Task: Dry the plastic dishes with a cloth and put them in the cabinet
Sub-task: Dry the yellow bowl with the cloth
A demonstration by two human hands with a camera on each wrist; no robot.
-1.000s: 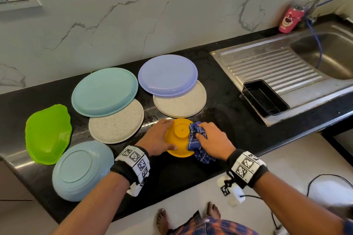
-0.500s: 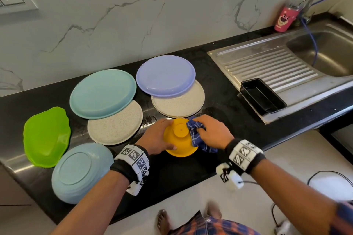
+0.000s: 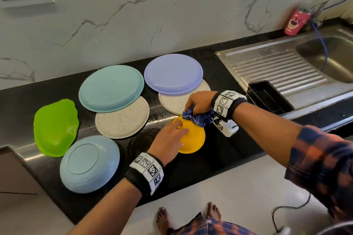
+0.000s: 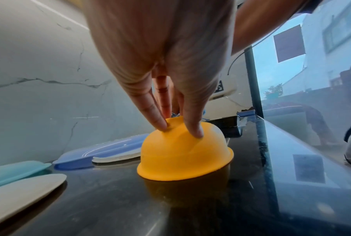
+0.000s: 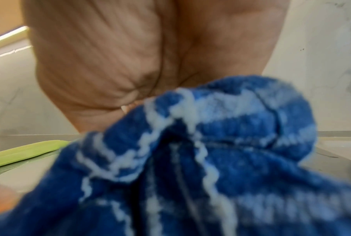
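Observation:
A yellow plastic bowl (image 3: pixel 193 137) (image 4: pixel 182 153) sits upside down on the black counter (image 3: pixel 219 154) near its front edge. My left hand (image 3: pixel 170 139) (image 4: pixel 178 131) rests on top of it, straight fingers pressing its base and side. My right hand (image 3: pixel 198 103) grips a bunched blue cloth (image 3: pixel 198 117) (image 5: pixel 200 159) with white wavy lines, against the bowl's far rim. The cloth fills the right wrist view and hides the fingers there.
Upside-down plates lie left and behind: lavender (image 3: pixel 172 73), teal (image 3: pixel 111 87), two speckled beige (image 3: pixel 122 117), light blue (image 3: pixel 89 163), and a green leaf-shaped dish (image 3: pixel 56 127). A steel sink drainboard (image 3: pixel 277 68) with a black tray (image 3: pixel 269 98) lies to the right.
My right hand with the cloth has swept from the bowl's right side round to its far rim. My left hand's fingers have shifted from the bowl's left side onto its top.

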